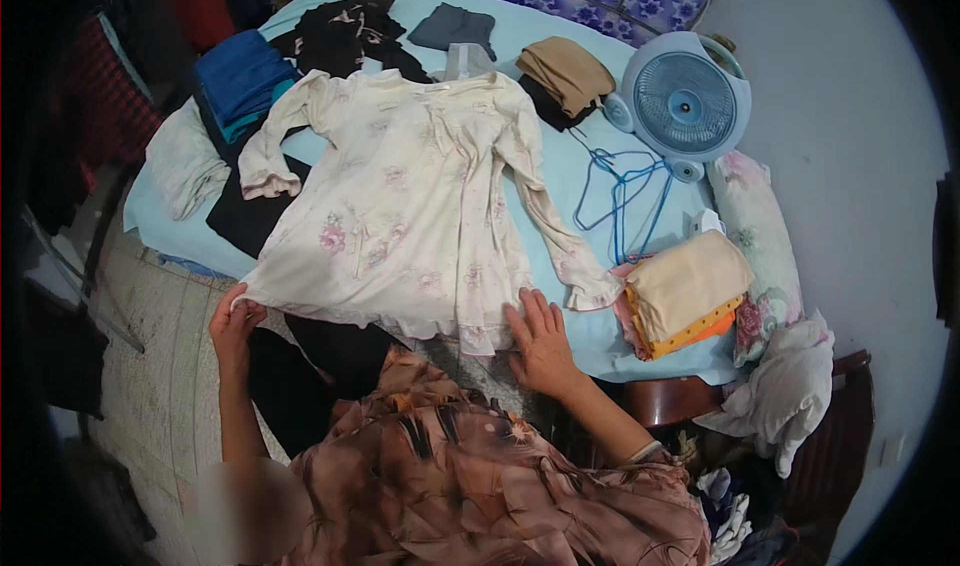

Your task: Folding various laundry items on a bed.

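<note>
A cream long-sleeved nightdress (405, 191) with pink flowers lies spread across the bed, its neckline away from me and its ruffled hem towards me. My left hand (235, 326) pinches the hem's left corner at the bed's near edge. Flat on the hem's right corner rests my right hand (541, 341), fingers spread and gripping nothing. The garment's left sleeve bends over dark cloth; the right sleeve stretches down to a folded pile. Lengthwise creases run down the right half of the body.
On the light blue bedsheet (555, 206) lie blue hangers (622, 191), a box fan (684, 104), folded beige and yellow clothes (686, 288), brown folded cloth (566, 74), blue folded clothes (244, 78) and black clothing (341, 37). A floral pillow (757, 251) borders the right wall.
</note>
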Available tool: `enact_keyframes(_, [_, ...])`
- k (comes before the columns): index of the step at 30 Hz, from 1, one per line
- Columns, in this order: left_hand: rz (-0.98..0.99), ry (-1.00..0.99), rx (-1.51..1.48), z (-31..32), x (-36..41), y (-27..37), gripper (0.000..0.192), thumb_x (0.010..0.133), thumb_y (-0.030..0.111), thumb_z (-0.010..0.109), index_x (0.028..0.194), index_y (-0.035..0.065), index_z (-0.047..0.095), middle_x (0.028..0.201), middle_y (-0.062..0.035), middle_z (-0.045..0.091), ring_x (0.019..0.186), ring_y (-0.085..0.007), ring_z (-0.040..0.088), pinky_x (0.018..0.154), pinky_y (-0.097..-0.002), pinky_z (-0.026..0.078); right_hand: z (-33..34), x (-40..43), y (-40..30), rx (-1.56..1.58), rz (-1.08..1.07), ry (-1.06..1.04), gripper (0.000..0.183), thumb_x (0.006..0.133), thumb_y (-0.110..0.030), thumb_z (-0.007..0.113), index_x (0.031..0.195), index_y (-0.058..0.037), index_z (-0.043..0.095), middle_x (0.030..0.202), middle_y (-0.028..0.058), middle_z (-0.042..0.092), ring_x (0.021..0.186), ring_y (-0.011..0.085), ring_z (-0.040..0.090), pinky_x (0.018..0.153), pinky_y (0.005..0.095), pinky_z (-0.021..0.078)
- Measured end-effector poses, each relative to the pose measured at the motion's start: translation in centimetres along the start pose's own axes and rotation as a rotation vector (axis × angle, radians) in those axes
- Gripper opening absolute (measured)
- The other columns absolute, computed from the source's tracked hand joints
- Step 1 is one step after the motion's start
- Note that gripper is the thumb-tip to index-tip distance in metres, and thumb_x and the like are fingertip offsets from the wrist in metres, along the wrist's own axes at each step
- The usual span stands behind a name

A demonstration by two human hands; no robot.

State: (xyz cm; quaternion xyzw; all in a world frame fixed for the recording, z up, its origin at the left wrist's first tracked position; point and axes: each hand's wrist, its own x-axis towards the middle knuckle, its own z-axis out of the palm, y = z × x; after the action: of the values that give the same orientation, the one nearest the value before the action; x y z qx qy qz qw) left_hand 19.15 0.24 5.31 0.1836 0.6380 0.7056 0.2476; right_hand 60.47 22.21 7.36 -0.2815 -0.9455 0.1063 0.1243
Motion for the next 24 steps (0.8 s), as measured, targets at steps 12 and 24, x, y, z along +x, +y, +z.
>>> enact_keyframes(12, [0.614,-0.171,0.790,0.5,0.4,4.3,0.036,0.077,-0.008,0.049,0.112,0.0007,0.049,0.101,-0.0158,0.054,0.089,-0.0301,0.057,0.076,-0.0332,0.047,-7.5,2.6,9.3,1.102,0.503,0.392,0.029,0.086,-0.019,0.051,0.104,0.0026,0.057,0.084,0.0040,0.061,0.076,0.0133,0.056,0.072,0.0266,0.0454])
enact_keyframes(24, [0.660,-0.314,0.622,-0.1,5.8,13.3,0.017,0.075,-0.002,0.057,0.091,0.0022,0.057,0.098,-0.0111,0.058,0.091,-0.0238,0.056,0.077,-0.0335,0.043,-18.0,7.5,9.1,1.505,0.178,0.357,0.036,0.079,-0.010,0.051,0.111,0.0061,0.051,0.097,0.0111,0.060,0.089,0.0182,0.059,0.080,0.0285,0.0462])
